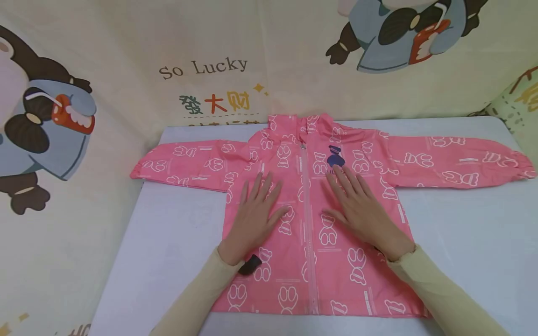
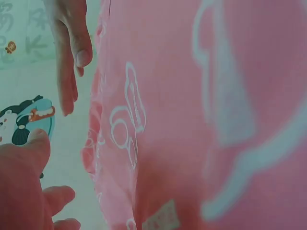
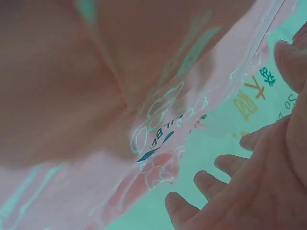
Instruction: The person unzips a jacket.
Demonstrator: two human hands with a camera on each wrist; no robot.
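Note:
A pink jacket (image 1: 269, 242) with white bear outlines lies spread face up, both sleeves stretched out sideways. Its front zip (image 1: 308, 233) runs closed from collar to hem. Over the wearer's-right front panel is my left hand (image 1: 256, 214), fingers straight and spread. My right hand (image 1: 357, 205) is over the other panel, just below a dark blue print (image 1: 335, 156), with its fingers also extended. Neither hand holds anything. In the left wrist view the left hand (image 2: 24, 177) shows at the lower left; whether the palms touch the cloth I cannot tell.
The jacket lies on a white table (image 1: 168, 247). Behind it hangs a cream cloth (image 1: 294, 65) with cartoon figures and lettering, which also covers the left side. A small black object (image 1: 250, 265) sits at the left wrist.

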